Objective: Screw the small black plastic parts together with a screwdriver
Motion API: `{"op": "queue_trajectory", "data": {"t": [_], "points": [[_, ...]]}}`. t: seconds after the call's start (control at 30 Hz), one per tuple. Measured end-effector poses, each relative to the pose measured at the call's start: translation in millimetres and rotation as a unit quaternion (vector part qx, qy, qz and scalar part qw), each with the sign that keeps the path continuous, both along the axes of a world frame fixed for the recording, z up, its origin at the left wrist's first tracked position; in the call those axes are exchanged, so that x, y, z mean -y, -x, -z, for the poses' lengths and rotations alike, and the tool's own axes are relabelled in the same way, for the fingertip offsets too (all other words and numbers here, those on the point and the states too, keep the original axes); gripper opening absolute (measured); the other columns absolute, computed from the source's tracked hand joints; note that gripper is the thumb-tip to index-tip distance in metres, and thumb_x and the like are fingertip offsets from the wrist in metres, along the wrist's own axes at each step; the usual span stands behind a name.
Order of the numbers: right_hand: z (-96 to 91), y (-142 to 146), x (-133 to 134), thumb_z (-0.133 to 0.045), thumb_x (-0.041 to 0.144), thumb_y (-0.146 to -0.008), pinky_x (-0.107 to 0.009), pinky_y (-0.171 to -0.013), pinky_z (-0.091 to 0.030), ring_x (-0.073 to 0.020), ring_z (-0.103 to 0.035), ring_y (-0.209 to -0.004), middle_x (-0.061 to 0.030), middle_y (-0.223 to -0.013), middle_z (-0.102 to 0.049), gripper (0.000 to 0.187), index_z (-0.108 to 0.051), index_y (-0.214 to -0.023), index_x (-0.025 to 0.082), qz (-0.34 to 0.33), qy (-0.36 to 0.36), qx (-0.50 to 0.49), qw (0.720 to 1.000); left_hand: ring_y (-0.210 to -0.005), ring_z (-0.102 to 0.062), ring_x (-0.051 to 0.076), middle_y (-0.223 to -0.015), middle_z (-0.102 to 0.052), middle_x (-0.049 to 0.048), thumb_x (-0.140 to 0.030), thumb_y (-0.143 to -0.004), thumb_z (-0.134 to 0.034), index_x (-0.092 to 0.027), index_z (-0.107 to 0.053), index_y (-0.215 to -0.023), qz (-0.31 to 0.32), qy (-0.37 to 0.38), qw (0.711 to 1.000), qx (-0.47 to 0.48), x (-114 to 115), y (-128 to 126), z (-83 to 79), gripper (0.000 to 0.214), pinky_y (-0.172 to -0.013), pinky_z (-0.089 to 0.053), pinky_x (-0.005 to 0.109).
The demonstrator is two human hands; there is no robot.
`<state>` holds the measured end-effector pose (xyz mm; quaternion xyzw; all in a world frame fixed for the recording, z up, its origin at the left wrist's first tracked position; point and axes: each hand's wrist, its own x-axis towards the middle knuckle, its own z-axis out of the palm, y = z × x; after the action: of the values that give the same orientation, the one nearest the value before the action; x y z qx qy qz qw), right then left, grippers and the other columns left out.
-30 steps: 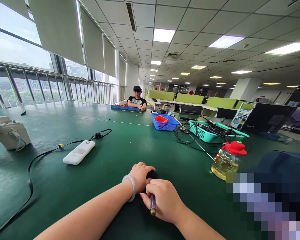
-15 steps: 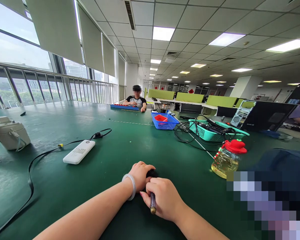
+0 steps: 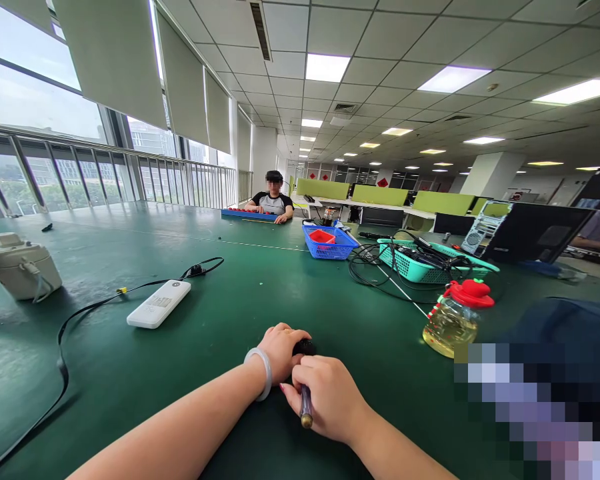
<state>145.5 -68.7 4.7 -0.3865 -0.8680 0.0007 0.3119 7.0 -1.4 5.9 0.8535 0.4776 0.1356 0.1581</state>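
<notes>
My left hand (image 3: 280, 350) is curled over a small black object (image 3: 305, 347) on the green table (image 3: 220, 333), holding it down. A pale bangle (image 3: 263, 373) sits on that wrist. My right hand (image 3: 330, 397) is closed round a thin tool (image 3: 306, 407) with a dark bluish shaft and a brass-coloured end that sticks out toward me. The tool's far tip is hidden between the two hands, against the black object.
A white remote-like device (image 3: 159, 304) and a black cable (image 3: 60, 347) lie to the left, a cream appliance (image 3: 23, 267) further left. A jar with a red lid (image 3: 455, 320), a teal basket (image 3: 420, 263) of cables and a blue basket (image 3: 329, 243) stand right. A person (image 3: 274, 198) sits at the far end.
</notes>
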Motion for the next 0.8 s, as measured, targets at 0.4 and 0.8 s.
{"op": "queue_trajectory", "data": {"t": [0.4, 0.8], "points": [[0.6, 0.4, 0.2, -0.061, 0.021, -0.077, -0.024, -0.053, -0.031, -0.0091, -0.044, -0.052, 0.0022, -0.059, -0.056, 0.022, -0.051, -0.057, 0.018, 0.0, -0.002, -0.005, 1.0, -0.119, -0.05, 0.025, -0.115, -0.068, 0.0045, -0.026, -0.079, -0.056, -0.026, -0.062, -0.121, 0.0, 0.001, 1.0, 0.001, -0.7, 0.6, 0.7, 0.042, -0.106, -0.037, 0.043], [0.7, 0.3, 0.7, -0.058, 0.022, -0.08, -0.025, -0.052, -0.028, -0.0093, -0.043, -0.051, 0.002, -0.057, -0.052, 0.025, -0.05, -0.057, 0.018, -0.003, -0.028, 0.016, 0.999, -0.119, -0.05, 0.025, -0.115, -0.068, 0.0047, -0.027, -0.079, -0.058, -0.027, -0.062, -0.121, -0.001, 0.001, 1.0, 0.004, -0.5, 0.2, 1.1, 0.042, -0.105, -0.038, 0.042]]}}
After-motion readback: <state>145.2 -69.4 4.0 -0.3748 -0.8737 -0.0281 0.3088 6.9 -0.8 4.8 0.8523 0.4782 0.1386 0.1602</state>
